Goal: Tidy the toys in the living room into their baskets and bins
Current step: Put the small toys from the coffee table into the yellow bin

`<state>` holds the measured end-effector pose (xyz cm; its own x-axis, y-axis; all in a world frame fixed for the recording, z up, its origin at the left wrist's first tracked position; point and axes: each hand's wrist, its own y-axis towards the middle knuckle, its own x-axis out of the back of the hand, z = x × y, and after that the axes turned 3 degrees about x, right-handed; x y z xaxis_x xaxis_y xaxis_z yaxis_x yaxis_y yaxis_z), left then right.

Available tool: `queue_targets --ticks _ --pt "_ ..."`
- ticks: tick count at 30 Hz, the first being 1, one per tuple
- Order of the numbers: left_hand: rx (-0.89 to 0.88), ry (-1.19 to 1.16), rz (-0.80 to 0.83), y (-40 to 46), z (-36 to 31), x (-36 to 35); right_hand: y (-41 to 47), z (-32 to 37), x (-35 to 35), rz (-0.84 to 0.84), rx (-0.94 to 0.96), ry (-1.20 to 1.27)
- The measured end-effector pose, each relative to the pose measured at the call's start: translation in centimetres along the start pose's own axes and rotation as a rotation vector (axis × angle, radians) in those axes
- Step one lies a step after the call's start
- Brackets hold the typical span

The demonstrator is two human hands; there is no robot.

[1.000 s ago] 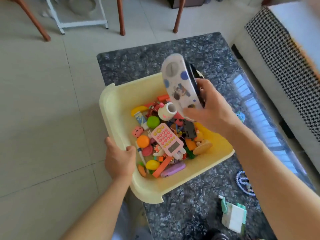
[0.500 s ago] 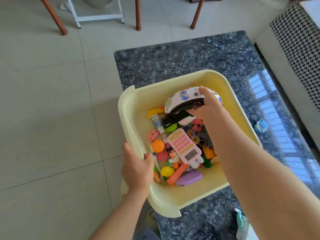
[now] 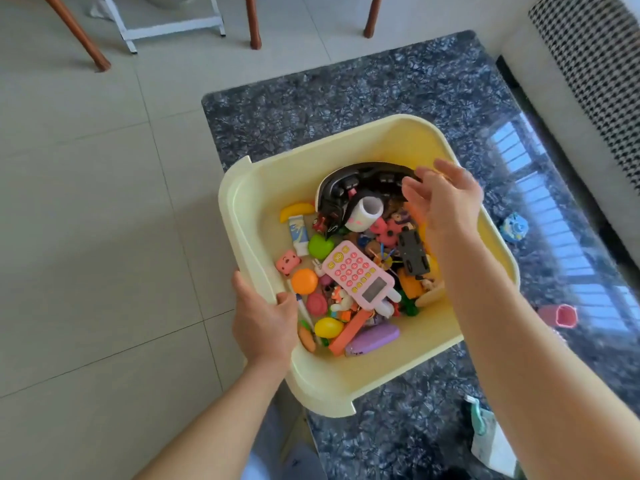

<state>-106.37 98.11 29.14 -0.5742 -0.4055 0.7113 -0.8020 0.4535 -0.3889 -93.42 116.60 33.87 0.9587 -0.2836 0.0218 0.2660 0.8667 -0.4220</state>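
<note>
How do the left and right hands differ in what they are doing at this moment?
The left hand grips the near-left rim of the yellow bin, thumb curled over the edge; the right hand holds nothing. The left hand's fingers are closed around the rim, while the right hand's fingers are loosely spread above the toys, beside the black-bottomed toy. Both are bare and at the same bin.

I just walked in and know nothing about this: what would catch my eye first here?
A pale yellow bin heaped with bright toys, a pink calculator on top, sits at the dark marble table's corner. The left hand grips its rim, while the right hand hovers open above a black-bottomed toy at the back.
</note>
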Motion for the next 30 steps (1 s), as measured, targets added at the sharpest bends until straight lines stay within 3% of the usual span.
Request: queue_targets --ticks 3,5,7,11,14,20,23,28,30 --pt "-0.001 0.023 -0.019 0.0 -1.2 -0.8 -0.4 1.0 6.9 -0.133 0.445 -0.198" --pt "-0.02 0.037 -0.024 -0.1 -2.2 -1.7 2.4 0.8 11.6 -0.286 0.434 -0.301" --pt "-0.035 0.043 -0.022 -0.1 -3.2 -2.6 5.3 -0.2 15.9 -0.344 0.285 -0.586" --pt "-0.076 0.041 -0.035 0.2 -5.1 -4.2 8.7 -3.2 20.6 -0.034 -0.024 -1.059" --pt "-0.105 0.039 -0.039 0.5 -5.8 -4.8 10.0 -4.0 20.3 0.171 0.017 -1.227" --pt "-0.144 0.083 -0.057 1.4 -7.2 -6.0 11.7 -4.6 20.3 0.366 0.033 -1.599" --pt "-0.15 0.096 -0.056 1.7 -7.8 -6.3 11.1 -6.7 21.4 0.354 0.001 -1.678" --pt "-0.153 0.096 -0.054 1.4 -7.9 -6.2 10.7 -8.2 22.2 0.198 0.241 -1.521" --pt "-0.157 0.08 -0.049 1.5 -7.9 -6.3 12.1 -7.1 21.7 0.234 0.267 -1.48"
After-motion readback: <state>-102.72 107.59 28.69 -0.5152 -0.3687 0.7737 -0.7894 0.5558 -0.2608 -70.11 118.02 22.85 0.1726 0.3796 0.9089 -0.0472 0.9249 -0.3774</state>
